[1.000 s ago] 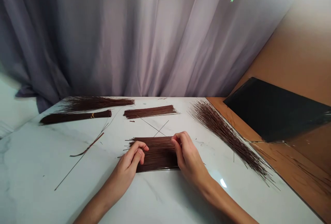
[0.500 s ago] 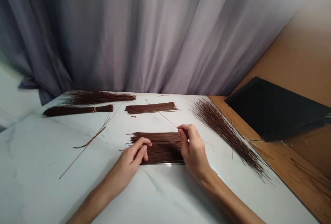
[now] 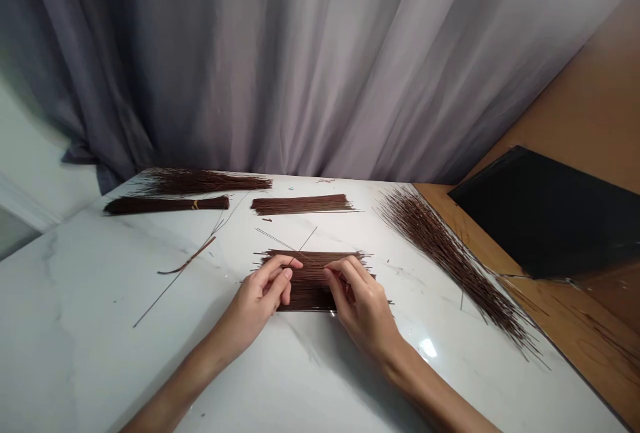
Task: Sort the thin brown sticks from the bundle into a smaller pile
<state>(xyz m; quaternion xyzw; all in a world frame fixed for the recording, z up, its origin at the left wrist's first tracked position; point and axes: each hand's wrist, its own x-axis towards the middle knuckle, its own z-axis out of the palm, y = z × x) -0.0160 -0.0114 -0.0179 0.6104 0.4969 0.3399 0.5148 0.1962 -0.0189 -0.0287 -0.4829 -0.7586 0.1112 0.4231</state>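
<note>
A wide pile of thin brown sticks (image 3: pixel 313 286) lies across the white marbled table in front of me. Over its left part is my left hand (image 3: pixel 270 286), thumb and forefinger nearly together on a thin stick that slants up to the right. My right hand (image 3: pixel 353 283) is over the pile's right part, its fingertips pinched on thin sticks whose far ends (image 3: pixel 273 236) slant up to the left. These sticks cross just beyond the pile.
A smaller stick bundle (image 3: pixel 303 204) lies behind the pile. At the back left are a tied bundle (image 3: pixel 165 205) and a loose one (image 3: pixel 200 182). A long loose bundle (image 3: pixel 450 253) stretches along the right edge. Twisted strands (image 3: pixel 187 262) lie left. A grey curtain (image 3: pixel 300 66) hangs behind.
My right hand has come down and left, closer to my left hand. The long thin stick it held over the back bundle now shows nearer, and crossed sticks appear above the pile. The view has shifted slightly.
</note>
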